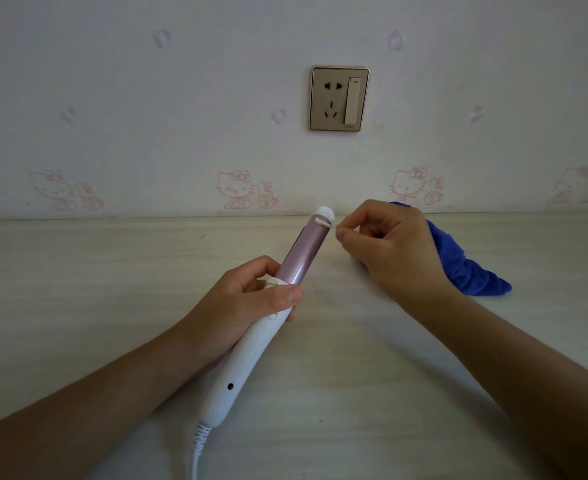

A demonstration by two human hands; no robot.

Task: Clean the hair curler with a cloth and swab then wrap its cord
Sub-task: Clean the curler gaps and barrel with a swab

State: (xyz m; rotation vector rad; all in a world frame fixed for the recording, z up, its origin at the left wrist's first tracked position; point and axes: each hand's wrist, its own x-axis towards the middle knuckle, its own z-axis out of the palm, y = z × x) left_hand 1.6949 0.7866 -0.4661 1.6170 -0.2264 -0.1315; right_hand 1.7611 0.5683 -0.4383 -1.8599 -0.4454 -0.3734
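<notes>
The hair curler (251,344) has a white handle and a pink-mauve barrel with a white tip, and it points up and away from me over the table. My left hand (247,303) grips it where the handle meets the barrel, thumb on top. My right hand (389,247) pinches a cotton swab (324,223) whose white head touches the barrel close to the tip. The white cord (199,445) leaves the handle's end and runs out of the bottom of the view. A blue cloth (472,271) lies crumpled on the table behind my right hand.
The pale wood-grain table (112,289) runs up to a wall with cartoon-cat wallpaper. A gold-framed socket and switch plate (339,98) is on the wall above the curler's tip.
</notes>
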